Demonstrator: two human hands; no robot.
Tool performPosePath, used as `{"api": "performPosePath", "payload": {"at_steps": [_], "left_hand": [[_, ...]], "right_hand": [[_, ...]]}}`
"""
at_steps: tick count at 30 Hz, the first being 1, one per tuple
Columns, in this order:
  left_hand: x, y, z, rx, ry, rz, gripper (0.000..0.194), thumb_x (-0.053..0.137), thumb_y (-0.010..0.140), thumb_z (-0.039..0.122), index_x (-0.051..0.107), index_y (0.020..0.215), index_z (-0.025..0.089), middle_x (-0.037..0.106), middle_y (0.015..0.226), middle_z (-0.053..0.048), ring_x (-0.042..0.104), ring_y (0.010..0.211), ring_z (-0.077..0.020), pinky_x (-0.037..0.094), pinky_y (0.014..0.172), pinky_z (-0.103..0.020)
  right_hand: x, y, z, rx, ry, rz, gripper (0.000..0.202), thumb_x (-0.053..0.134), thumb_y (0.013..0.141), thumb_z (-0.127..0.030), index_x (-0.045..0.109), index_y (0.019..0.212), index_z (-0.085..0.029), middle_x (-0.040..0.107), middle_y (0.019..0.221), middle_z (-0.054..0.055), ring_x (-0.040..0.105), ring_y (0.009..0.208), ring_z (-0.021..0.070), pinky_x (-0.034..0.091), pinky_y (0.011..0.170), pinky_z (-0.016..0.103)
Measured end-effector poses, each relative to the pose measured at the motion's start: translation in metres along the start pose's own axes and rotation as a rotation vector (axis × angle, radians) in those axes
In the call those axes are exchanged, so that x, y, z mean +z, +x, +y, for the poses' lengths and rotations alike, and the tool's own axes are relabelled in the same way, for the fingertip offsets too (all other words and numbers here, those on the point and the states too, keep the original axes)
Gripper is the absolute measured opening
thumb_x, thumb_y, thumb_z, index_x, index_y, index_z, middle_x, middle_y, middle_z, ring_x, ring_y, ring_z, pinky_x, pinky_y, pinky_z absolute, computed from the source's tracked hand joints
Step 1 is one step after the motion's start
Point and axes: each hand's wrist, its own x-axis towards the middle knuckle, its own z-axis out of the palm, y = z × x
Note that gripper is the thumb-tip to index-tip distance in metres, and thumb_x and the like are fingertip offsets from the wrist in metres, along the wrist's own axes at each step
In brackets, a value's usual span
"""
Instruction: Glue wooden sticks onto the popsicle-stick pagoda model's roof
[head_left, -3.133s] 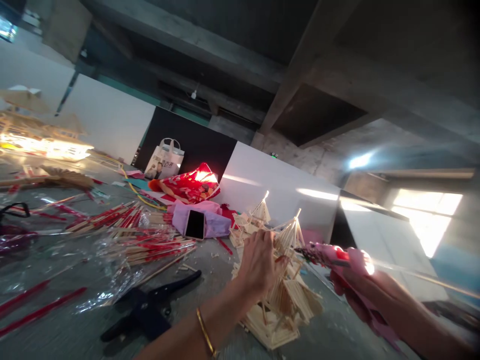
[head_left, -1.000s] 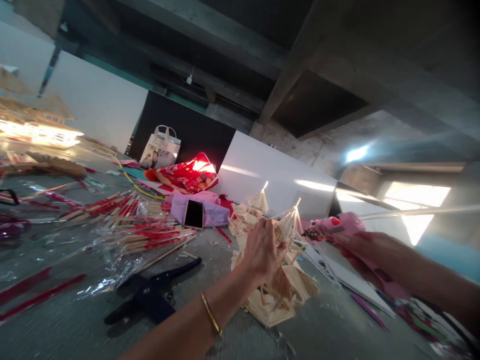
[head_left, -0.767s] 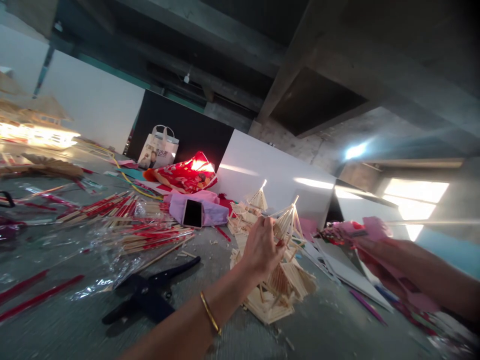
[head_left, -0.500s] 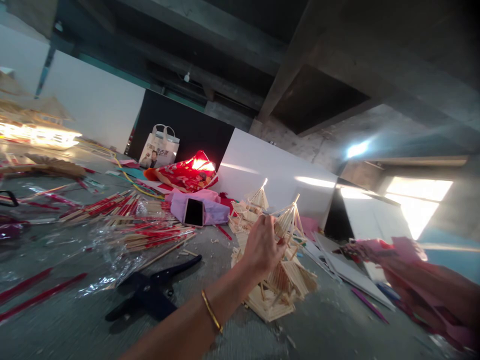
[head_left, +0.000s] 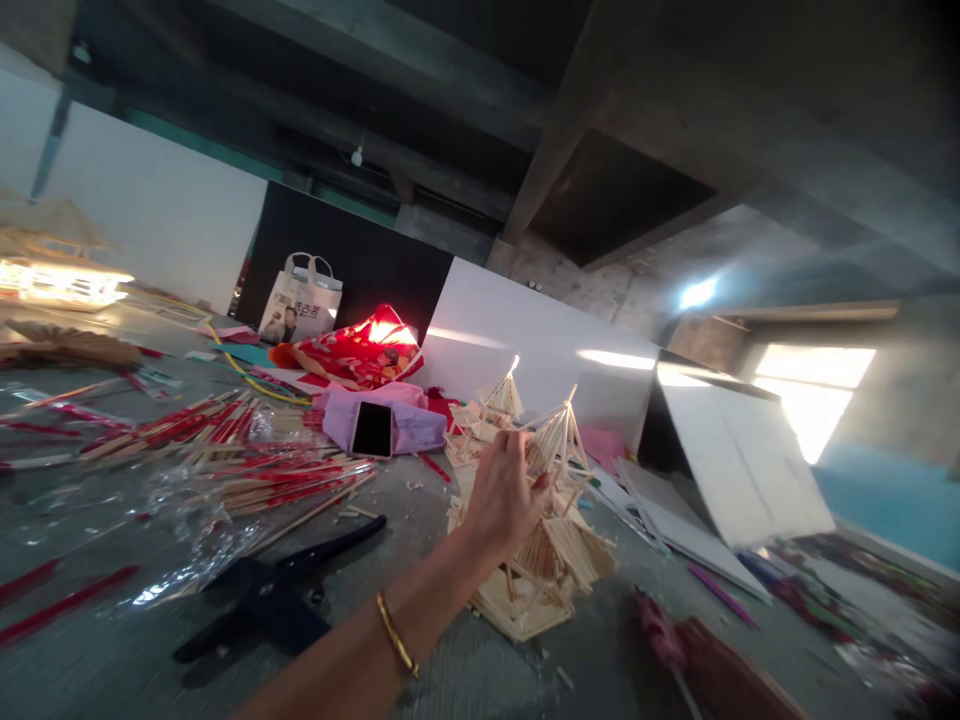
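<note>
A small pavilion model made of thin wooden sticks [head_left: 525,610] stands on the grey table, with pointed stick roofs. My left hand [head_left: 504,500], with a gold bangle on the wrist, is closed on the model's upper part, just left of its nearer peaked roof [head_left: 556,435]. The fingertips are partly hidden behind the hand. At the lower right, my right hand [head_left: 724,670] is blurred and cut off by the frame edge. It grips a pink glue gun [head_left: 660,632], its dark nozzle pointing up and left, apart from the model.
Dark clamp-like pliers [head_left: 274,600] lie left of my forearm. Red-and-wood stick bundles [head_left: 285,480] and clear plastic wrap [head_left: 187,540] spread leftward. A phone [head_left: 373,430] leans on purple cloth [head_left: 420,420]. White boards [head_left: 690,520] and a purple pen [head_left: 721,595] lie right. A lit model [head_left: 64,275] glows far left.
My right hand has swung down and leftward with the glue gun, nearer the model. My left hand keeps its hold. The whole view has shifted slightly.
</note>
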Motion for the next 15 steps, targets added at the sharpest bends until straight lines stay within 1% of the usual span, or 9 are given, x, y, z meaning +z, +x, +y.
{"api": "performPosePath", "payload": {"at_steps": [2, 3, 4, 5, 6, 7, 10, 12, 15], "left_hand": [[0.0, -0.001, 0.0, 0.013, -0.008, 0.012, 0.034, 0.056, 0.076, 0.022, 0.042, 0.107, 0.019, 0.052, 0.103, -0.006, 0.052, 0.097, -0.0204, 0.045, 0.085, -0.037], [0.0, -0.002, 0.0, 0.022, -0.013, 0.018, 0.034, 0.056, 0.076, 0.021, 0.042, 0.107, 0.019, 0.052, 0.103, -0.006, 0.051, 0.097, -0.0202, 0.045, 0.085, -0.036], [0.0, -0.002, -0.001, 0.031, -0.017, 0.022, 0.035, 0.056, 0.076, 0.02, 0.042, 0.108, 0.019, 0.051, 0.104, -0.005, 0.051, 0.097, -0.02, 0.045, 0.085, -0.036], [0.0, -0.002, -0.001, 0.037, -0.02, 0.024, 0.036, 0.057, 0.076, 0.02, 0.042, 0.108, 0.02, 0.051, 0.104, -0.005, 0.051, 0.098, -0.0198, 0.045, 0.086, -0.035], [0.0, -0.002, -0.001, 0.04, -0.02, 0.028, 0.036, 0.057, 0.075, 0.02, 0.041, 0.108, 0.02, 0.051, 0.103, -0.005, 0.051, 0.098, -0.0198, 0.045, 0.086, -0.035], [0.0, -0.002, -0.001, 0.038, -0.018, 0.029, 0.037, 0.058, 0.075, 0.02, 0.041, 0.108, 0.02, 0.051, 0.104, -0.005, 0.05, 0.099, -0.0199, 0.045, 0.086, -0.035], [0.001, -0.002, -0.002, 0.031, -0.024, 0.045, 0.038, 0.059, 0.074, 0.02, 0.041, 0.108, 0.021, 0.049, 0.105, -0.005, 0.05, 0.099, -0.0195, 0.045, 0.085, -0.034], [0.001, -0.001, -0.002, 0.027, -0.046, 0.042, 0.04, 0.06, 0.074, 0.02, 0.04, 0.109, 0.021, 0.049, 0.106, -0.005, 0.052, 0.095, -0.0181, 0.045, 0.082, -0.033], [0.001, -0.001, -0.004, -0.008, -0.072, 0.023, 0.041, 0.061, 0.073, 0.021, 0.04, 0.109, 0.022, 0.049, 0.104, -0.003, 0.053, 0.087, -0.0164, 0.047, 0.075, -0.031]], "right_hand": [[-0.003, 0.01, 0.01, -0.037, -0.012, -0.061, 0.019, 0.053, 0.073, -0.028, 0.068, 0.085, -0.029, 0.069, 0.086, 0.006, 0.065, 0.08, 0.0276, 0.054, 0.075, 0.041], [-0.013, 0.019, 0.008, -0.046, -0.037, -0.046, 0.021, 0.055, 0.073, -0.031, 0.068, 0.09, -0.028, 0.069, 0.092, 0.008, 0.064, 0.086, 0.0296, 0.054, 0.077, 0.044], [-0.029, 0.03, 0.0, -0.074, -0.066, 0.013, 0.026, 0.06, 0.071, -0.036, 0.068, 0.094, -0.026, 0.068, 0.098, 0.011, 0.062, 0.091, 0.0326, 0.053, 0.079, 0.047], [-0.049, 0.043, -0.015, -0.09, -0.077, 0.112, 0.024, 0.058, 0.075, -0.036, 0.068, 0.094, -0.024, 0.068, 0.099, 0.011, 0.062, 0.092, 0.0314, 0.052, 0.081, 0.048], [-0.071, 0.059, -0.035, -0.137, -0.083, 0.156, 0.022, 0.053, 0.082, -0.035, 0.067, 0.094, -0.024, 0.068, 0.098, 0.009, 0.063, 0.091, 0.0276, 0.052, 0.081, 0.045], [-0.095, 0.075, -0.058, -0.201, -0.082, 0.244, 0.022, 0.051, 0.085, -0.035, 0.065, 0.096, -0.022, 0.067, 0.097, 0.008, 0.062, 0.091, 0.0258, 0.051, 0.082, 0.043], [-0.154, 0.124, -0.129, -0.471, -0.123, 0.483, 0.027, 0.05, 0.089, -0.027, 0.056, 0.114, -0.02, 0.063, 0.107, 0.007, 0.056, 0.098, 0.0216, 0.046, 0.087, 0.042], [-0.173, 0.151, -0.161, -0.645, -0.168, 0.452, 0.029, 0.049, 0.09, -0.02, 0.052, 0.119, -0.019, 0.06, 0.115, 0.007, 0.051, 0.107, 0.0205, 0.042, 0.091, 0.041], [-0.172, 0.18, -0.176, -0.789, -0.274, 0.361, 0.03, 0.049, 0.089, -0.013, 0.053, 0.118, -0.017, 0.059, 0.117, 0.007, 0.049, 0.111, 0.0204, 0.041, 0.092, 0.041]]}}
